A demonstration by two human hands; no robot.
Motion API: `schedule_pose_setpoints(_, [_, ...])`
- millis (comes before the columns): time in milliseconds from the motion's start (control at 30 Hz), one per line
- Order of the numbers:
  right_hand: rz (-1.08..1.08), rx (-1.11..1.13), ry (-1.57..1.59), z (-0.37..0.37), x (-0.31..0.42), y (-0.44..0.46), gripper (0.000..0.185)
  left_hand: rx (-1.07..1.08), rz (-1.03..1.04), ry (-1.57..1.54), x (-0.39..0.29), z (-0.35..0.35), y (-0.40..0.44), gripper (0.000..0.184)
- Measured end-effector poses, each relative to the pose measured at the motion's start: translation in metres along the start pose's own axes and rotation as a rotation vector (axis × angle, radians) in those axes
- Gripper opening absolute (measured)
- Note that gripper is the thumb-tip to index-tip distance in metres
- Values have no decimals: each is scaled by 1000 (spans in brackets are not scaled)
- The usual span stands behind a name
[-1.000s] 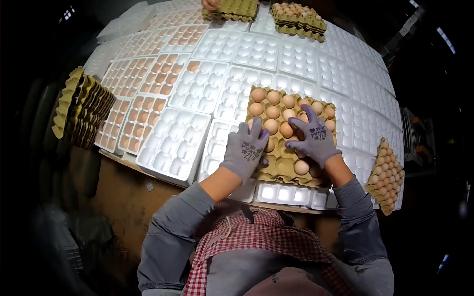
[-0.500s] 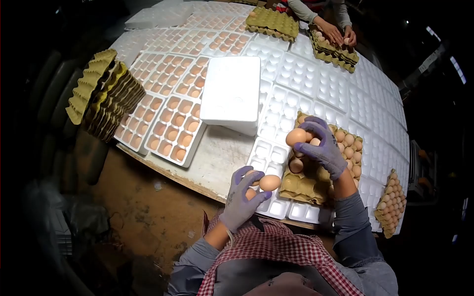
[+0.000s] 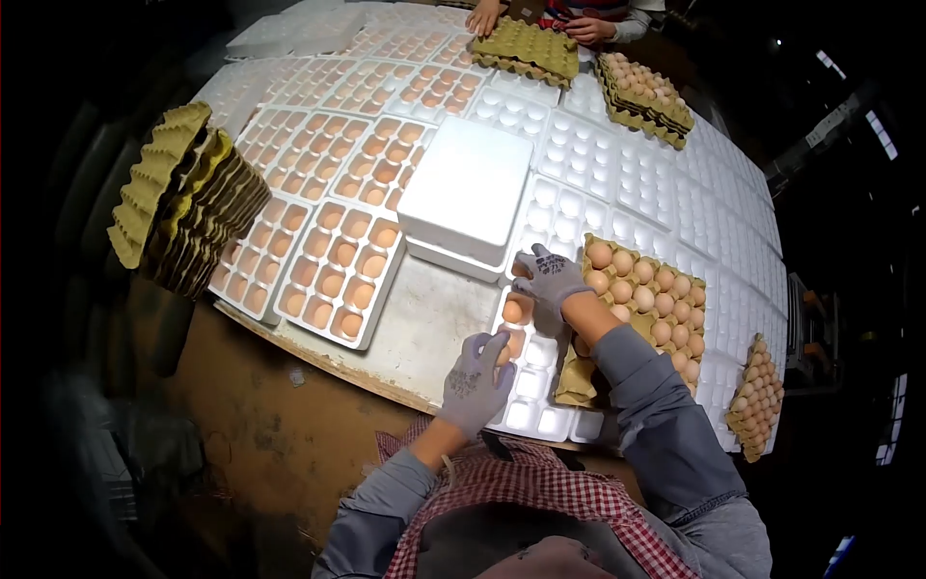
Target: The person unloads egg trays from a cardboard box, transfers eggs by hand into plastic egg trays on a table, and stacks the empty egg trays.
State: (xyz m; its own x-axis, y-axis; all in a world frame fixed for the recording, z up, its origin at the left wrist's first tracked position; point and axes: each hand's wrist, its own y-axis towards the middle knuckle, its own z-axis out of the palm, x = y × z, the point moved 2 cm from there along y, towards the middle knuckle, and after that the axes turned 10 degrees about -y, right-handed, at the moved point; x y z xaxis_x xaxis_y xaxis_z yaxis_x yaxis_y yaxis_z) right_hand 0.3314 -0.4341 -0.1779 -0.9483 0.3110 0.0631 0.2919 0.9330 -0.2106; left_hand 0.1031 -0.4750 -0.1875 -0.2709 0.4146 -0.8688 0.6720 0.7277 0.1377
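Both my hands wear grey-purple gloves and reach over a white foam egg tray (image 3: 530,384) at the table's front. My left hand (image 3: 476,384) is closed around an egg (image 3: 503,355) at the tray's left column. At the tray's far end, my right hand (image 3: 554,278) has its fingers closed on another egg (image 3: 521,269), partly hidden by them. A brown egg (image 3: 517,309) lies in a cell between the two hands. Right of the tray, a pulp carton (image 3: 576,376) holds rows of eggs (image 3: 663,304); my right forearm covers part of it.
A white foam box (image 3: 468,188) stands beyond my left hand. Filled foam trays (image 3: 340,275) lie left, empty-celled ones (image 3: 641,179) right. Stacked pulp cartons (image 3: 198,207) stand at the left edge. Across the table are a co-worker's hands (image 3: 590,31) and more cartons (image 3: 526,50).
My right hand has moved left from the pulp carton to the foam tray with eggs. My left hand has lowered its eggs to the tray. The co-worker's hands have shifted left.
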Motion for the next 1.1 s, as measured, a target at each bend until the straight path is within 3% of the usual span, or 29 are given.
schedule_pose_setpoints(33, [-46,-5,-66,-9,3,8,39,-1,-14,-200,-5,-9,-3,45])
schedule_pose_setpoints(67, [-94,-3,-131,-15,7,12,42,-3,-12,-196,-3,-8,-7,45])
schedule_pose_setpoints(100, [152,-203,75,-22,4,3,50,60,-7,-155,0,-3,-12,41])
schedule_pose_setpoints(167, [157,-315,146,-34,7,12,71,266,-32,52,10,11,-12,35])
schedule_pose_setpoints(200, [146,-414,119,-34,18,14,80,265,-35,56,14,16,-12,35])
schedule_pose_setpoints(267, [156,-60,30,-51,52,20,92,323,52,207,10,19,-12,33])
schedule_pose_setpoints(333, [120,3,41,-26,56,39,88,347,-19,116,11,16,-8,40])
schedule_pose_setpoints(400, [145,-152,150,-21,47,38,79,116,-204,-332,25,1,-3,55])
schedule_pose_setpoints(467, [163,-262,418,-35,35,17,73,-129,-601,-962,18,-26,9,72])
schedule_pose_setpoints(500, [117,-399,434,-29,27,7,72,-213,-531,-1039,15,-33,19,73])
schedule_pose_setpoints(533, [97,-400,630,-32,32,-12,72,-297,-459,-1117,13,-40,28,75])
schedule_pose_setpoints(600, [70,-341,1030,-40,57,-64,72,-202,-488,-1188,-8,-65,46,71])
schedule_pose_setpoints(633, [81,-281,1243,-35,74,-89,71,-268,-272,-1037,-45,-86,51,58])
schedule_pose_setpoints(667, [108,-225,1444,-30,90,-113,71,-255,-268,-1035,-44,-88,45,58])
schedule_pose_setpoints(700, [269,-25,1519,-35,109,-133,59,-233,-140,-710,-40,-98,31,52])
schedule_pose_setpoints(733, [163,-32,1498,-23,118,-145,45,-203,-9,-385,-35,-108,17,47])
schedule_pose_setpoints(767, [121,126,1349,-12,120,-154,36,-179,49,-201,-33,-119,2,40])
schedule_pose_setpoints(800, [130,110,1369,6,117,-163,36,-155,113,-14,-31,-131,-11,33])
schedule_pose_setpoints(833, [-132,100,1181,20,117,-171,37,-63,107,86,-27,-140,-22,33])
schedule_pose_setpoints(900, [-371,84,993,32,111,-191,38,45,100,194,-19,-154,-42,32])
schedule_pose_setpoints(967, [-271,314,1098,26,98,-206,41,188,162,419,-9,-158,-53,26])
schedule_pose_setpoints(1000, [-273,316,1099,21,92,-212,41,188,160,419,-5,-156,-53,26])
schedule_pose_setpoints(1100, [-5,522,1314,-4,83,-220,42,410,138,798,21,-145,-47,18])
